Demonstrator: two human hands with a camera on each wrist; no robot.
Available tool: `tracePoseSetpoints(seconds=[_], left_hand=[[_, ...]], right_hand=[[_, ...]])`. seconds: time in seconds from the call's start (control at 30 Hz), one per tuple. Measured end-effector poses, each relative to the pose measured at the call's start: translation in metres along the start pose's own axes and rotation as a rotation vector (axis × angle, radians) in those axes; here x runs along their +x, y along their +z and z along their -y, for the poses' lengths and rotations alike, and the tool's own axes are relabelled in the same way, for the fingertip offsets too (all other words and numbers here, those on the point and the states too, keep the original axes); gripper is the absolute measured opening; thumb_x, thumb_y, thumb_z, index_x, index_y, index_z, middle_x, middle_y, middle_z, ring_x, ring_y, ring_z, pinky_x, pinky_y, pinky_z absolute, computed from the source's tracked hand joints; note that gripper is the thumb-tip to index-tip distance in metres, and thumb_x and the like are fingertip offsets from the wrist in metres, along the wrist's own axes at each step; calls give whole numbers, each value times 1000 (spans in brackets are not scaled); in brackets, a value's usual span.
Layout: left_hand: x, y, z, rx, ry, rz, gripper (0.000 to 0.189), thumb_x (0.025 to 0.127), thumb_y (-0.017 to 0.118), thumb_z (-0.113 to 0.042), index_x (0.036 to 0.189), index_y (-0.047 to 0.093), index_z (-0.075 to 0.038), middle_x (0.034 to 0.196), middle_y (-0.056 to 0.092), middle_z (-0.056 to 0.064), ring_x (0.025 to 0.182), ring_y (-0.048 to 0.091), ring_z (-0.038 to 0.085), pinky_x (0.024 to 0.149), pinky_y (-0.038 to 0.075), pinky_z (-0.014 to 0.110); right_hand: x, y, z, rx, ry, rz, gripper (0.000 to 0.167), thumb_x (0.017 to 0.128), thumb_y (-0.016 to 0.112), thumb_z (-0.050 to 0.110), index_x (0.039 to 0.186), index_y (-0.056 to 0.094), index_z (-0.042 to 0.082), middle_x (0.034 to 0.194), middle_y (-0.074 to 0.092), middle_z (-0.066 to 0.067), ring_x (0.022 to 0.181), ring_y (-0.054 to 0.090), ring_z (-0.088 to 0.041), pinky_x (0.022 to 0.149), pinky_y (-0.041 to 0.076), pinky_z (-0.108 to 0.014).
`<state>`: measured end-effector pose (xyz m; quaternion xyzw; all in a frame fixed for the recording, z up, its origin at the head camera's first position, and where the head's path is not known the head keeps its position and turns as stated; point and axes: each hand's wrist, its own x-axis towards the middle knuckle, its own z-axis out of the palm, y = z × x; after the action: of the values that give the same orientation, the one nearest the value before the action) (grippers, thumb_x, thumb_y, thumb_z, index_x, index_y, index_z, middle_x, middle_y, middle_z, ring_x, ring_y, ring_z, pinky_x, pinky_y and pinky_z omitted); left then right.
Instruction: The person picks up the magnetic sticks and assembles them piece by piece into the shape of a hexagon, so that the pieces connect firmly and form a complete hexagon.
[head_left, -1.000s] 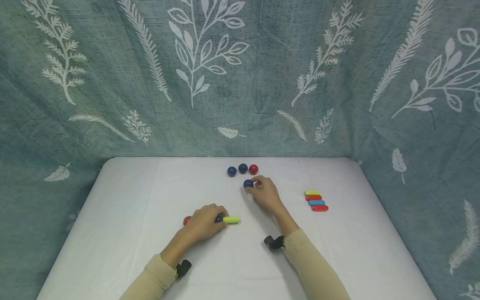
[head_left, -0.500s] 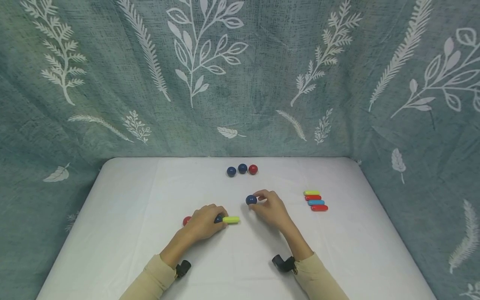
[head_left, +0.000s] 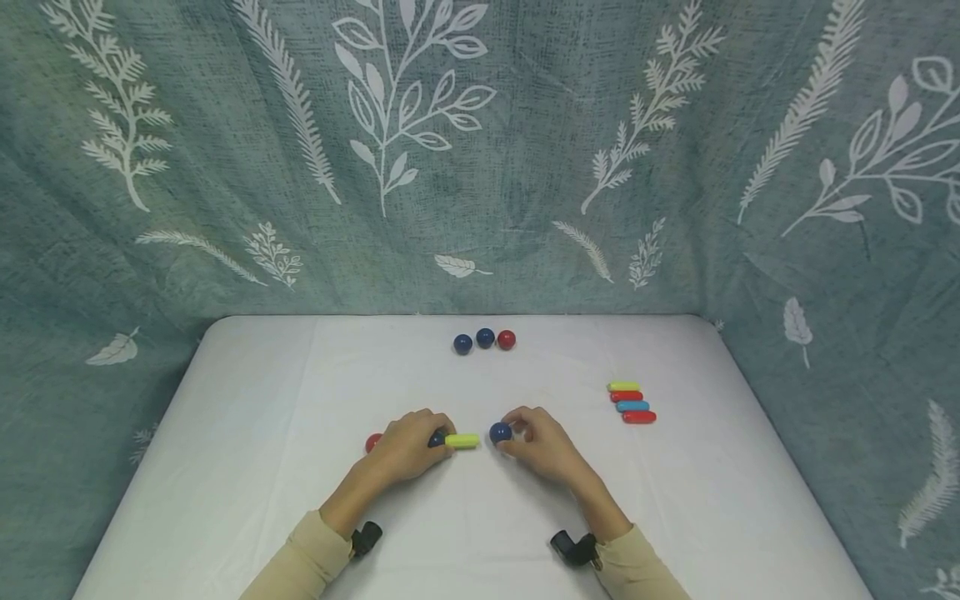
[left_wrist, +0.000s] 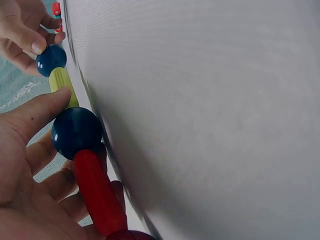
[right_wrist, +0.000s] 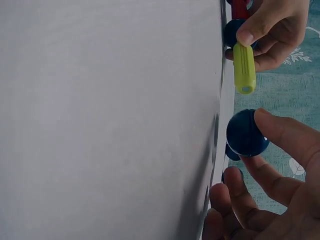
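In the head view my left hand (head_left: pixel 408 444) grips a chain of balls and rods low over the white table. In the left wrist view a red rod (left_wrist: pixel 100 195) joins a blue ball (left_wrist: pixel 77 132), and a yellow rod (left_wrist: pixel 61 82) extends from that ball under my thumb. At the chain's other end a red ball (head_left: pixel 372 442) is partly hidden by my hand. My right hand (head_left: pixel 543 446) pinches a loose blue ball (head_left: pixel 500 433) between thumb and fingers. A small gap separates it from the yellow rod, whose holed tip shows in the right wrist view.
At the back of the table (head_left: pixel 247 400) sit a blue ball (head_left: pixel 462 344), another blue ball (head_left: pixel 485 337) and a red ball (head_left: pixel 506 339). To the right several rods lie stacked side by side, including a yellow rod (head_left: pixel 624 387) and a blue rod (head_left: pixel 633 406).
My right hand has brought its blue ball from near the back row toward me, level with the yellow rod's free end. My left hand and its chain have stayed still.
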<state>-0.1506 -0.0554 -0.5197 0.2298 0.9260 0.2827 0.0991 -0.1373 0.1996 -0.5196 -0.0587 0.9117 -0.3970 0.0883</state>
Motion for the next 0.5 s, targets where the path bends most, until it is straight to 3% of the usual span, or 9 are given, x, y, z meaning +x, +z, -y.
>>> tracePoseSetpoints(seconds=[0.5], left_hand=[[0,0,1,-7,-4,0,18,90,75,-28,106,71,-21,100,64,-4,99,60,21,84,47,49]], right_hand=[[1,4,0,-34,-44,22,29,84,80,18,111,70,13,101,61,-4,83,52,-17,71,46,-36]])
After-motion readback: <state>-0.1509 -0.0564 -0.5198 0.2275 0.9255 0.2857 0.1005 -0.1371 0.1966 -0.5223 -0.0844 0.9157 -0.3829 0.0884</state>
